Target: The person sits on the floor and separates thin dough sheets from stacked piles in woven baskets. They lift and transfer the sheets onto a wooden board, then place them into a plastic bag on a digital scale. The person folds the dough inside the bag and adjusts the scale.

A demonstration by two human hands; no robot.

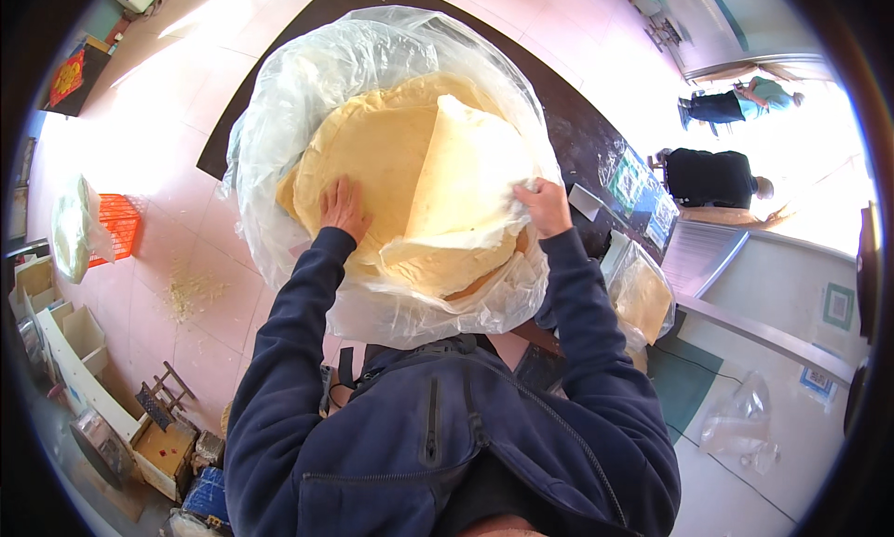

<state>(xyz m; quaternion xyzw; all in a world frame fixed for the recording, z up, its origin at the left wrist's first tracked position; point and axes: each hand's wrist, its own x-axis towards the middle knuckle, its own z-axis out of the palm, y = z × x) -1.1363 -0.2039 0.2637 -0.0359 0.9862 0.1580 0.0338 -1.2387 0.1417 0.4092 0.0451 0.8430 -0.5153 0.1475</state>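
Note:
A stack of large, round, thin yellow flatbreads (382, 150) lies in front of me inside a wide-open clear plastic bag (326, 62). The bag rests on a dark table (582, 132). One sheet is folded over on itself, its paler flap on the right side of the stack. My left hand (345, 208) lies flat on the left part of the stack, fingers stretched out. At the flap's right edge, my right hand (547, 206) is closed on the flatbread, with the bag's film close beside it. Its fingertips are slightly blurred.
A smaller plastic bag of flatbreads (643, 295) sits right of my right arm. On the left stands an orange crate (118, 225) beside a plastic-wrapped bundle (74, 225). Two people, one in black (710, 178), are at the far right. An empty-looking plastic bag (740, 421) lies lower right.

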